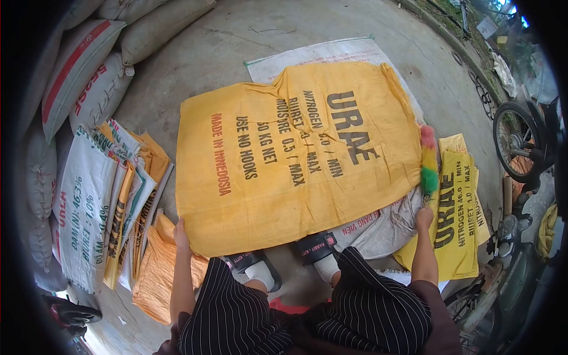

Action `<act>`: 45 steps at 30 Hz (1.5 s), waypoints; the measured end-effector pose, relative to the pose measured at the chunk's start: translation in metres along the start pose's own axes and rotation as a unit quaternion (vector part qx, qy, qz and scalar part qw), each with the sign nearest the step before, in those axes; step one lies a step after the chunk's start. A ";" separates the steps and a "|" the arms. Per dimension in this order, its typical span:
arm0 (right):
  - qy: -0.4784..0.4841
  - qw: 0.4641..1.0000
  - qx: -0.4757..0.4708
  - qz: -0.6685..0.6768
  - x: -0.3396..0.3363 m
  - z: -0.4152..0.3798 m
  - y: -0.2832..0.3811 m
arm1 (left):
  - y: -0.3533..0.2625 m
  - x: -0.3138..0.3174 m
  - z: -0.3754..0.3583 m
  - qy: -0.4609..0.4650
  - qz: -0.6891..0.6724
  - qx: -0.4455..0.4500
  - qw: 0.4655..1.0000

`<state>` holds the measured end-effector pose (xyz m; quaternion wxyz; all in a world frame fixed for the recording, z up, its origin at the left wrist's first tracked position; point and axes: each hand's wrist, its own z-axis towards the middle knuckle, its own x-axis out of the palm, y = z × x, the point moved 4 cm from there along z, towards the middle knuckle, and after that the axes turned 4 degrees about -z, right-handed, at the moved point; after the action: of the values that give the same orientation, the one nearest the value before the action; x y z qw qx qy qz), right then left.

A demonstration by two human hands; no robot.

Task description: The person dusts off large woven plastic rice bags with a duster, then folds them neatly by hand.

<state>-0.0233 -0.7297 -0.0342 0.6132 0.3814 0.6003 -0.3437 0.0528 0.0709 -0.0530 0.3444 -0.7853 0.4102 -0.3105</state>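
Note:
A large yellow sack point(260, 165) with black and red print lies spread out in front of my feet, over white sacks point(319, 53). At its near left corner, my left hand point(182, 236) is closed on the edge. To the right, my right hand point(424, 219) is closed around the lower end of a duster point(428, 157) with pink, yellow and green fluff. The duster stands out beside the yellow sack's right edge. Its handle is mostly hidden by the fingers.
Folded sacks point(89, 207) stack up at the left, beside an orange sack point(155, 266). Filled sacks point(83, 77) are piled at the upper left. More yellow sacks point(458, 213) lie at the right, near a motorbike wheel point(518, 142). My sandalled feet point(319, 251) are just below the sack.

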 end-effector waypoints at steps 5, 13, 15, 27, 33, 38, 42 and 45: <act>-0.046 0.986 -0.110 0.119 -0.007 -0.012 0.071 | 0.031 -0.018 -0.002 0.080 0.398 -0.010 0.914; 0.210 0.845 -0.459 0.175 0.014 -0.249 0.265 | 0.054 0.052 -0.027 -0.017 -0.085 -0.169 0.982; 0.230 0.792 -0.550 0.132 0.020 -0.286 0.272 | 0.051 0.037 0.007 -0.034 0.041 -0.088 0.995; 0.013 0.960 -0.277 -0.045 0.028 -0.015 0.234 | 0.026 0.014 0.014 -0.017 0.245 0.055 0.968; 0.004 0.997 -0.022 0.069 0.016 0.074 0.145 | 0.032 -0.055 0.031 0.009 0.363 -0.004 0.932; -0.068 0.951 -0.161 0.256 0.018 -0.020 0.228 | 0.009 0.002 0.034 0.053 0.074 -0.059 0.994; 0.115 0.871 -0.362 0.310 0.037 -0.196 0.332 | 0.010 0.008 0.064 -0.105 0.167 -0.071 0.978; 0.144 0.786 -0.587 0.135 0.038 -0.278 0.375 | 0.022 -0.017 0.093 -0.070 0.221 -0.007 0.973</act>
<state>0.1766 -0.3061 -0.0487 0.6655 0.0703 0.7099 0.2197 0.1066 0.1024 -0.1271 0.4266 -0.6973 0.5509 -0.1681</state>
